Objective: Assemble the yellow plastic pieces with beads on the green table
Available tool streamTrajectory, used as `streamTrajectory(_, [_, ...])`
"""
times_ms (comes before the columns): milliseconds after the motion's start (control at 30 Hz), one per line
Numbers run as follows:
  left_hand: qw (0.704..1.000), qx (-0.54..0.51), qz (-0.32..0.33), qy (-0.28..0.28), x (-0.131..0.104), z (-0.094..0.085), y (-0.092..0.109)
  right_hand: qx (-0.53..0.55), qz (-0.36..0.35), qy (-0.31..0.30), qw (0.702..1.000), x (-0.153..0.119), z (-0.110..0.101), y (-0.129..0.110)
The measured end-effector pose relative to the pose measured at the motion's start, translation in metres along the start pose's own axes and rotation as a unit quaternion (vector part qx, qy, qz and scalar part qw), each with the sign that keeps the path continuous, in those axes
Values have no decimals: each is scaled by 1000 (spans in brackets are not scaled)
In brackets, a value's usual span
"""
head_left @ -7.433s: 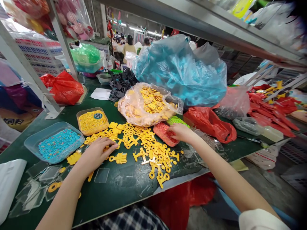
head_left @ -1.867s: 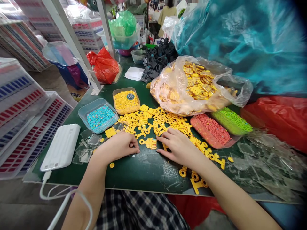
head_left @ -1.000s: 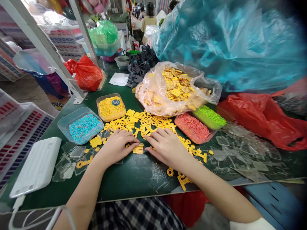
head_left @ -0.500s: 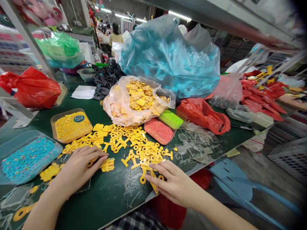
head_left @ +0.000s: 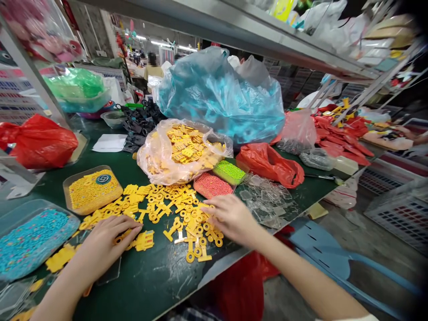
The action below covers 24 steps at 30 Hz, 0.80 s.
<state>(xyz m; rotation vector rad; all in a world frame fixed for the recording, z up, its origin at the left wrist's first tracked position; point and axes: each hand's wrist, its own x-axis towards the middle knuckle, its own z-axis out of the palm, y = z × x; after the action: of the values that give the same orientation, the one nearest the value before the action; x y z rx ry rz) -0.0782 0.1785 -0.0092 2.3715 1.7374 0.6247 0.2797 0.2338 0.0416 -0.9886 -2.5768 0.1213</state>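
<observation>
My left hand (head_left: 115,236) rests low over the green table, its fingers curled over a yellow ring-ended part that shows only partly beneath them. Just right of its fingertips lies a flat yellow piece with coloured marks (head_left: 145,240). My right hand (head_left: 230,218) is over the right side of the pile of yellow plastic parts (head_left: 192,214), near the tray of red beads (head_left: 214,185). Its fingers are bent and slightly blurred, and whether they hold a part cannot be made out. Several loose yellow parts lie between the hands.
An open bag of yellow pieces (head_left: 187,147) stands behind the pile, before a big blue bag (head_left: 220,98). Trays of yellow beads (head_left: 92,191) and blue beads (head_left: 36,236) sit left. Clear plastic pieces (head_left: 267,198) lie right. A blue chair (head_left: 321,245) stands beyond the table's edge.
My right hand has moved up and away from the near yellow parts toward the red bead tray. My left hand keeps its place by the marked piece. The view has tilted upward.
</observation>
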Motion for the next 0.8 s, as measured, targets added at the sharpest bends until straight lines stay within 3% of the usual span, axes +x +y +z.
streamTrajectory(133, [1000,0,-4,1,0,3,-2,-21,151,-10,988,50,-47,72])
streamTrajectory(167, [1000,-2,-4,0,0,4,-2,-52,235,-83,967,61,-54,91])
streamTrajectory(200, [1000,-5,-5,-1,0,5,-3,-68,269,-122,953,71,-58,108])
streamTrajectory(300, [1000,-14,-6,0,0,7,-5,-88,311,-217,921,91,-50,141])
streamTrajectory(400, [1000,-21,-10,-1,0,6,-7,-104,328,-298,890,99,-29,153])
streamTrajectory(500, [1000,-25,-15,-1,0,4,-5,-119,330,-342,872,101,-13,159])
streamTrajectory(800, [998,-39,-40,-9,3,1,4,-129,319,-359,867,100,-4,184])
